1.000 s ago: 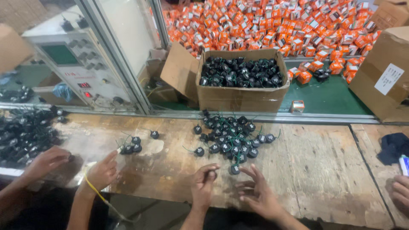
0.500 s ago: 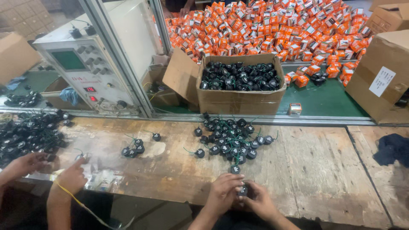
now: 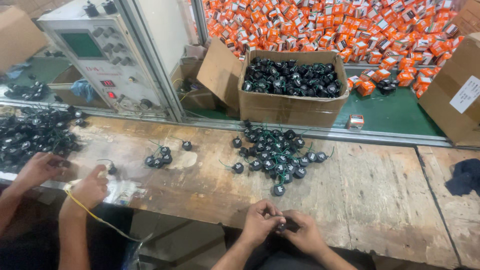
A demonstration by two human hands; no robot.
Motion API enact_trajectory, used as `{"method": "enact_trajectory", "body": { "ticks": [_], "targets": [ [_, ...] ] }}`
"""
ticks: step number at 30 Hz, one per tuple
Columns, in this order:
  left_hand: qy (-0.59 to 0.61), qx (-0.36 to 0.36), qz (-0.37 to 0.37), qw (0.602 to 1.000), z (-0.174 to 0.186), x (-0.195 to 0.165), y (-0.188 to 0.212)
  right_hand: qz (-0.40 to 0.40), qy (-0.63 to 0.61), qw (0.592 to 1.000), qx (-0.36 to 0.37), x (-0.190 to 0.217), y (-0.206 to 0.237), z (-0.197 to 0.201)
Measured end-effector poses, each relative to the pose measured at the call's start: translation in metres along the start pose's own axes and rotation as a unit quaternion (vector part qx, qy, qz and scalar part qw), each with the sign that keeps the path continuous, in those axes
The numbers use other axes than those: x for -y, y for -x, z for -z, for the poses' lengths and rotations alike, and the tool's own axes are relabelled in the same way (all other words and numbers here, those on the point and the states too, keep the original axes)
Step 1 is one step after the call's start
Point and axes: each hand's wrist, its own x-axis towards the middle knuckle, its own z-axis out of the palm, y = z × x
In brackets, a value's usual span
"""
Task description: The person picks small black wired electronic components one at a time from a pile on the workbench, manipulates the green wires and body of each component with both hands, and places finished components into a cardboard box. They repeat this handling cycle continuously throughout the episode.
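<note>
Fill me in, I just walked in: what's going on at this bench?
The person's left hand and right hand meet at the bench edge around a small black part. A pile of black parts lies ahead on the wooden bench, before an open cardboard box of more. A co-worker's hands work at left.

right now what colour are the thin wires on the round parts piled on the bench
Green, on black round parts; the head view shows it best, above both hands.
</note>
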Motion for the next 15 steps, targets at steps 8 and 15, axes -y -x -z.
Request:
{"method": "enact_trajectory", "body": {
  "ticks": [8,15],
  "targets": [
    [-0.379,-0.029,-0.365,0.85,0.0,-0.03,0.012,-0.002,-0.079,0.994,-0.08,0.009,0.001,0.002],
    [-0.35,-0.291,-0.316,0.833,0.06,-0.051,0.014,0.131,0.111,0.984,0.05,0.026,-0.003,0.002]
  ]
}}
